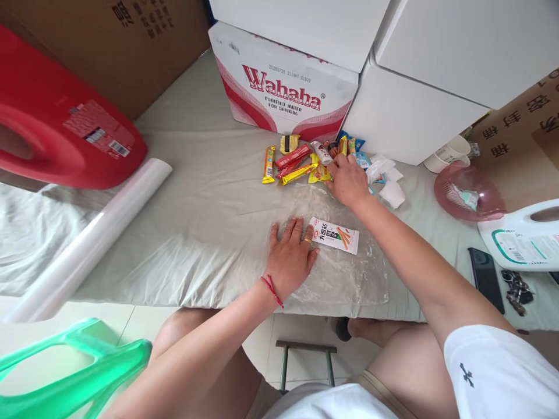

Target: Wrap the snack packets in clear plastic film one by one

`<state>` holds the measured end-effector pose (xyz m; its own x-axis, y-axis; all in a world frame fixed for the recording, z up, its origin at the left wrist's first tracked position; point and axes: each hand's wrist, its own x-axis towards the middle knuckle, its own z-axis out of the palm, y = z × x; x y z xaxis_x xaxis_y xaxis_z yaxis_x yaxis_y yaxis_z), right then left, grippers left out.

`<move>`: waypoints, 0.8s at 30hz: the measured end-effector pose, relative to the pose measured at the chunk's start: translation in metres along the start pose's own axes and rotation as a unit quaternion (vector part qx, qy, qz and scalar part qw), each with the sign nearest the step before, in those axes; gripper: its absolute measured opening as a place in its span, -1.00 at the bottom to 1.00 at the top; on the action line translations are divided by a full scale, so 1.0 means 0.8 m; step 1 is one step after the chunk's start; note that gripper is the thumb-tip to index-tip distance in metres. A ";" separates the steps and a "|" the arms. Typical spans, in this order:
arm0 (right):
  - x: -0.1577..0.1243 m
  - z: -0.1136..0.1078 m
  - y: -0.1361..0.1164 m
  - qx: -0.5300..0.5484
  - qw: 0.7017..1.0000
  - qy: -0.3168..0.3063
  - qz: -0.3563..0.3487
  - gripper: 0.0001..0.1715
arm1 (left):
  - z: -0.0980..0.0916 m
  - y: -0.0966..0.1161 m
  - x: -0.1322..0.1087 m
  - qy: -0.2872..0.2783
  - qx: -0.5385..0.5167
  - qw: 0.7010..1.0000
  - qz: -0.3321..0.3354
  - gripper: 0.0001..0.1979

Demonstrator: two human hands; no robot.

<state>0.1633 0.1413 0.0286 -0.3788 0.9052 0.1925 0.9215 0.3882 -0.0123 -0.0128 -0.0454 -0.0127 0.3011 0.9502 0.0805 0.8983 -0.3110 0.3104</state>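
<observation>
My left hand (290, 256) lies flat with its fingers spread on a clear plastic bag (345, 282), its thumb side beside a white snack packet (335, 235) that rests on the bag. Farther back, my right hand (349, 179) reaches onto the right part of a snack pile, its fingertips over small wrapped pieces; whether it grips one is hidden. The pile holds red sticks (293, 157), a yellow stick (299, 174), an upright yellow packet (269, 164), a gold-and-black piece (289, 143) and a white-wrapped roll (322, 152). White tissues (393, 194) lie right of my right hand.
A Wahaha carton (283, 87) stands behind the pile. At left are a red jug (70, 122) and a plastic roll (105, 233). To the right sit a pink bowl (467, 192), a white bottle (524, 238), a phone (486, 279) and keys (517, 291).
</observation>
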 end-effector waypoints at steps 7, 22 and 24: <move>-0.021 0.028 0.030 0.034 0.996 0.035 0.069 -0.64 | -0.003 -0.006 -0.001 -0.012 -0.009 1.000 0.009 -0.46; 0.023 0.041 0.019 0.054 0.986 0.098 0.120 -0.45 | -0.001 0.001 -0.001 0.003 -0.008 1.000 -0.008 -0.49; 0.010 0.027 0.027 0.064 0.986 0.105 0.116 -0.50 | -0.002 -0.001 -0.002 0.001 -0.016 1.000 -0.010 -0.49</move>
<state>0.1784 0.1603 0.0089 -0.1216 0.9218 0.3682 0.9577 0.2065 -0.2006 -0.0144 -0.0464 -0.0115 0.2833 0.9560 0.0763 0.8933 -0.2920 0.3417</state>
